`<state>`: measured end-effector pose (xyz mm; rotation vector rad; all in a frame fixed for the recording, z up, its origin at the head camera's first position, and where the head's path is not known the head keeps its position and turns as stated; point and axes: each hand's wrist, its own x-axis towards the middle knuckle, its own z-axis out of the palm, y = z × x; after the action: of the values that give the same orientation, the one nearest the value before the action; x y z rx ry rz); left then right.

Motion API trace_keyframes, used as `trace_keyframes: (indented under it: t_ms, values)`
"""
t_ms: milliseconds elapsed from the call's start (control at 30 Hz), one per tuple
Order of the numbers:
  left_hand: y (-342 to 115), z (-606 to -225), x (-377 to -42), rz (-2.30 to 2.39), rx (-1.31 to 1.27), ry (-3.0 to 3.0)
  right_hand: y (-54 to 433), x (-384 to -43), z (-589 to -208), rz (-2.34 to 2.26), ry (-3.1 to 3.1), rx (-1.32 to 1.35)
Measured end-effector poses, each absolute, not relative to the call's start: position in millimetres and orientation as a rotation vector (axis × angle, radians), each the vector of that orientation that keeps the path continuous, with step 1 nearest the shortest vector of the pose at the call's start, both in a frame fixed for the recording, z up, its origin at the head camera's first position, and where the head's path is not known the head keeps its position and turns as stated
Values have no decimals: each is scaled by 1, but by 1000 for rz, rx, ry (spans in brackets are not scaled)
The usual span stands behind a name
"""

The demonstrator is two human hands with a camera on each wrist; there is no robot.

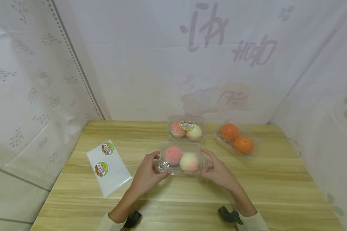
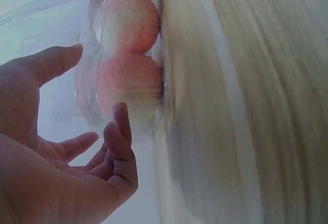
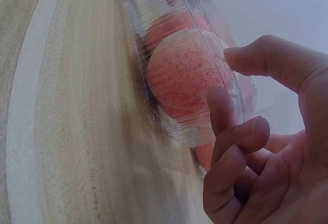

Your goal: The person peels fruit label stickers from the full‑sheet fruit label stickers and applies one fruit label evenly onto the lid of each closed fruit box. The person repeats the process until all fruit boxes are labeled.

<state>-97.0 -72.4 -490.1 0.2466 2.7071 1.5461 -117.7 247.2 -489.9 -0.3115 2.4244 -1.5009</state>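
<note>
A clear plastic fruit box [image 1: 180, 158] with two pink-and-cream peaches is between my two hands near the middle of the wooden table. My left hand [image 1: 147, 170] holds its left end, thumb at the front edge and fingers round the side. At the right end, my right hand [image 1: 219, 171] grips it in the same way. The right wrist view shows the thumb and a fingertip at the rim of the box [image 3: 184, 73]. In the blurred left wrist view, the fingertips overlap the near end of the box [image 2: 130, 75]. Its lid bears no sticker.
Just behind stands a second peach box [image 1: 186, 128] with an oval sticker [image 1: 186, 125] on its lid. A box of oranges [image 1: 237, 139] sits at the back right. On the left lies a white sheet [image 1: 112, 175] with two round fruit stickers. Curtains surround the table [image 1: 185, 205].
</note>
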Motion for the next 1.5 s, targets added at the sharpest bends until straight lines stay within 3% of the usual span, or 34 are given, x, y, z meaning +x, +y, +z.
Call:
trace_keyframes:
  t_ms: [667,1100,1500]
  values:
    - [-172,-492,-93,1496,15,2897,249,-117,-486,-1489,2427,-323]
    - [-240,-488,-87,1260,-397,3023,248,-116,-482,-1464,2435,-330]
    - [-280,-498,-86,911,-206,2938,248,-116,-483,-1459,2435,-331]
